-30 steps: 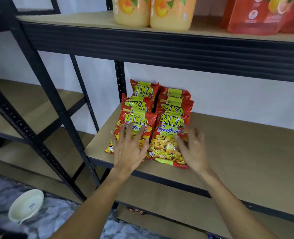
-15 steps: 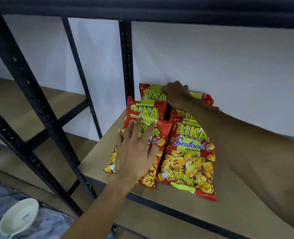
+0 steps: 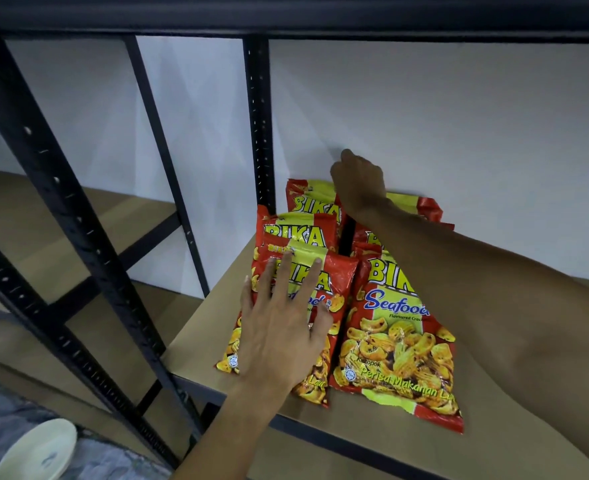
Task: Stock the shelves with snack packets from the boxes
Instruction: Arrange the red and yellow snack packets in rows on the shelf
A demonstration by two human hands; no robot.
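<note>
Left hand (image 3: 279, 327) is lying flat, fingers straight, on the front-left snack packet (image 3: 341, 275). Right hand (image 3: 357, 181) is reaching over the back packets (image 3: 421, 206), and honestly can't tell its grip.

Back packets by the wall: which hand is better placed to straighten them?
Probably the right hand: it is at the back packets; the left hand lies flat on the front-left packet.

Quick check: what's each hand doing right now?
Left hand: open, flat on the front left packet.
Right hand: at the rear packets; grip cannot be told.
</note>
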